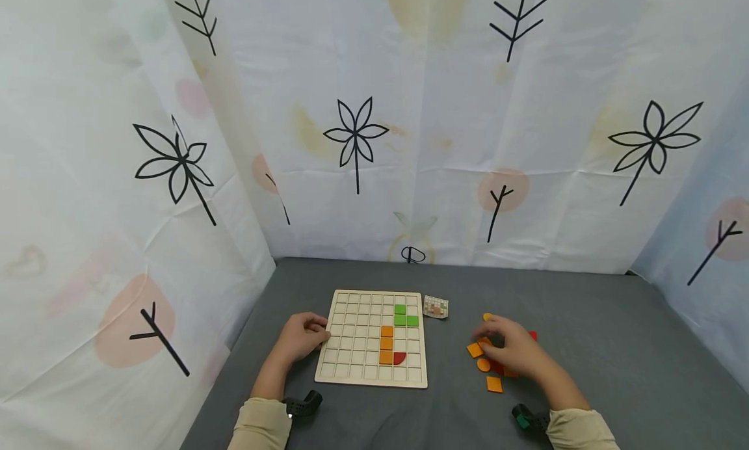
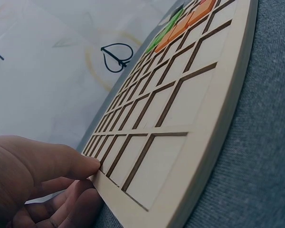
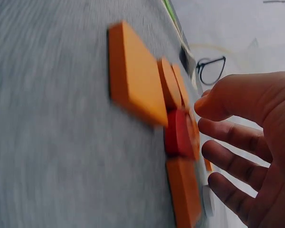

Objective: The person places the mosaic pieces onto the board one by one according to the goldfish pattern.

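A pale wooden grid board lies on the grey table. My left hand holds its left edge; in the left wrist view the thumb rests on the rim and the other fingers curl beside and below it. Set in the board are green squares, orange squares and a red quarter-round piece. My right hand is over a loose pile on the right, its fingers spread with nothing between them. In the right wrist view an orange square and a red piece lie near the fingertips.
A small pattern card lies at the board's upper right corner. Loose orange squares and round orange pieces surround the pile, partly hidden by my right hand. A printed white curtain hangs behind the table.
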The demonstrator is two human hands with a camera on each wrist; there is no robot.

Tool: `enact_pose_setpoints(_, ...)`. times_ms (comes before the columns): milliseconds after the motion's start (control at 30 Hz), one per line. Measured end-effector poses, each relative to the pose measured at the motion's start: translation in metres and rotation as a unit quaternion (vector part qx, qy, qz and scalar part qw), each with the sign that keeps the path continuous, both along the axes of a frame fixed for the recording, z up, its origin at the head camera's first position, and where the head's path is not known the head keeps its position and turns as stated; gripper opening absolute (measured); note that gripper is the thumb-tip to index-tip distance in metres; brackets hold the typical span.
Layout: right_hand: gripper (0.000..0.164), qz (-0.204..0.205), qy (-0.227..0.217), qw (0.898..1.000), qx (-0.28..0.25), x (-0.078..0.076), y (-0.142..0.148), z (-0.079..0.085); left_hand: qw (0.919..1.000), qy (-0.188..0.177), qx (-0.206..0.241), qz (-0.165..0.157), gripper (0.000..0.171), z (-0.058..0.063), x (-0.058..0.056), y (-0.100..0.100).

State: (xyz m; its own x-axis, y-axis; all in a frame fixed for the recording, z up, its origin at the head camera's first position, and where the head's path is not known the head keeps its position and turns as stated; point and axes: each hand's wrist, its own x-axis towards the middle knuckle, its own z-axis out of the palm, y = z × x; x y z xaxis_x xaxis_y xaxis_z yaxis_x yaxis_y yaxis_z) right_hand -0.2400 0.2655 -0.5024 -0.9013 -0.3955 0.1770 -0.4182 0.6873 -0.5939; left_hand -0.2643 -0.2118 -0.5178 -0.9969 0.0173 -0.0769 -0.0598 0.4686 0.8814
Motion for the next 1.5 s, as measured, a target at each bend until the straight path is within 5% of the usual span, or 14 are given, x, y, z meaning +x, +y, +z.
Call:
enact_pose_setpoints(733,0.014,-0.031,-0.04,0.998,0.03,0.002,0.002,0.006,1.0,0.005,0.002,0.0,0.022,0.0,0.0,0.001)
enact_pose_setpoints(1500,0.013,-0.052,-0.004,0.997,0.047,-0.006,-0.01,0.002,1.0,0.006,-0.002,0.002,0.021,0.0,0.0,0.001)
